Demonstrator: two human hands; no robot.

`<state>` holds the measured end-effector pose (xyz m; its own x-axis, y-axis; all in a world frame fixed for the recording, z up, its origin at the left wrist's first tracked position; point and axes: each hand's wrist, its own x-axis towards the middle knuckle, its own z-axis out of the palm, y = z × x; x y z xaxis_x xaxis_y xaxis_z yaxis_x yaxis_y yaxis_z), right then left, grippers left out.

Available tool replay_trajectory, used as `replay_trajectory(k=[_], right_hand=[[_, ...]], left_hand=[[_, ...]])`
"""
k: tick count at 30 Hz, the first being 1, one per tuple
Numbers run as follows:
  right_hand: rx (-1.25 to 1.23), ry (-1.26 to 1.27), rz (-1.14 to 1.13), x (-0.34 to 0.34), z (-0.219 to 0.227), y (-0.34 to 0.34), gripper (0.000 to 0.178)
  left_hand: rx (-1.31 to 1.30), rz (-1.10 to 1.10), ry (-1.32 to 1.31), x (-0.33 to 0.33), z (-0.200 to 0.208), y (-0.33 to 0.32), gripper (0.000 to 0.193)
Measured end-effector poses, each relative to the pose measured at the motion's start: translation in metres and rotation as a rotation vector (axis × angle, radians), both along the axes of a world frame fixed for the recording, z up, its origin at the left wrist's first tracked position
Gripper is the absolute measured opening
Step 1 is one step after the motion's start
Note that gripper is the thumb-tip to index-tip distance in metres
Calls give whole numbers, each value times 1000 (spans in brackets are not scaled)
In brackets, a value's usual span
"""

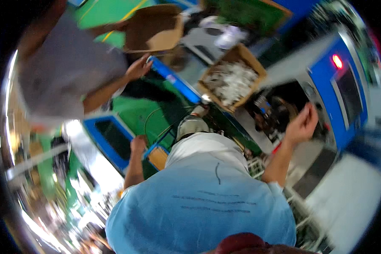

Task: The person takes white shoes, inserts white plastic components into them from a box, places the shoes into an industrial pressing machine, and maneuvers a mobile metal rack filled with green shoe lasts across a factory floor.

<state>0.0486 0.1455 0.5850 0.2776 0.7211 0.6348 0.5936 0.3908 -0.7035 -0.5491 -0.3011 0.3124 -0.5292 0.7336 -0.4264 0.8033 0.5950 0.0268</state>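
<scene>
My left hand (138,144) hangs low by my side, next to a blue-framed piece (155,158) with a brown panel. It is blurred and its fingers do not show clearly. Raised on the other side, my right hand (302,123) has its fingers curled together in front of the machine's dark opening (279,108). Whether anything is in it is hidden. An open cardboard box (211,86) full of small whitish pieces (233,83) stands ahead of me, out of reach of both hands' present places.
At the left a person in grey (67,72) holds an open cardboard box (150,27), another hand (138,68) near a blue bar (173,79). A blue machine panel (340,91) with a lit red lamp (337,61) stands right. The green floor (131,111) carries a thin hose.
</scene>
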Motion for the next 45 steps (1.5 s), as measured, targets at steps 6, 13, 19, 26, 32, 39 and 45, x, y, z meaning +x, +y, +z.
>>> replay_trajectory(k=[6, 13, 19, 26, 32, 39, 45], right_hand=[[-2, -920, -415, 13, 44, 59, 43], [149, -789, -409, 21, 28, 61, 42], [248, -681, -394, 25, 21, 69, 37], [214, -672, -346, 27, 22, 66, 36], [227, -663, -329, 28, 24, 64, 35], [204, -671, -356, 27, 23, 64, 35], [256, -630, -376, 23, 22, 67, 31]], left_hand=[[187, -288, -763, 190, 66, 286, 38], [-6, -511, -814, 251, 137, 359, 45], [-107, -574, -957, 309, 182, 338, 47], [-116, -590, -931, 332, 209, 317, 45], [-75, -192, -1258, 342, 209, 312, 43], [-78, -107, -1253, 336, 218, 314, 38], [93, 49, -1439, 300, 213, 360, 34]])
